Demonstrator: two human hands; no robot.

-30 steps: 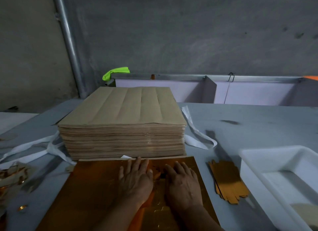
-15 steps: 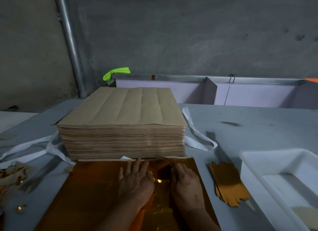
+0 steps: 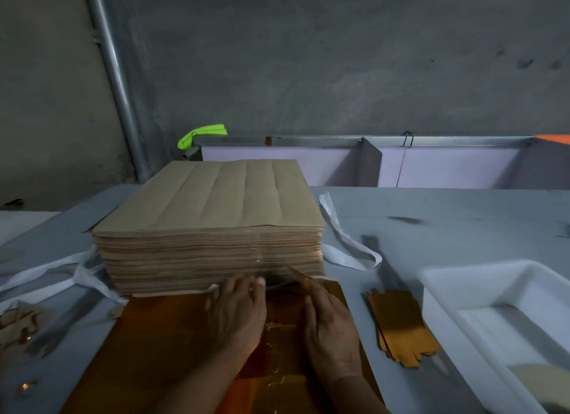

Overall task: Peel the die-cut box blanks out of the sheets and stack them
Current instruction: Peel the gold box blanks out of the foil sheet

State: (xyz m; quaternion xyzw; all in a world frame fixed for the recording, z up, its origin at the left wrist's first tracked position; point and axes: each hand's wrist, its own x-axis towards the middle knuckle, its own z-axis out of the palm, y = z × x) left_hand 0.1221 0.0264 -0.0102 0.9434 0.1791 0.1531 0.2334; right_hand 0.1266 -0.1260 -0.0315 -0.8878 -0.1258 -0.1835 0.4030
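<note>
The sheet (image 3: 160, 345) is glossy orange-gold foil card. The stack (image 3: 209, 225) is matt brown paper — the tub (image 3: 456, 293) smooth white plastic.

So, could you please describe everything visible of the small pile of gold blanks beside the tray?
The blanks form a thin, slightly fanned pile of shiny gold-orange card with notched near ends. It lies flat on the grey table, between the gold sheet and the white tray, clear of the left hand and right hand.
</note>
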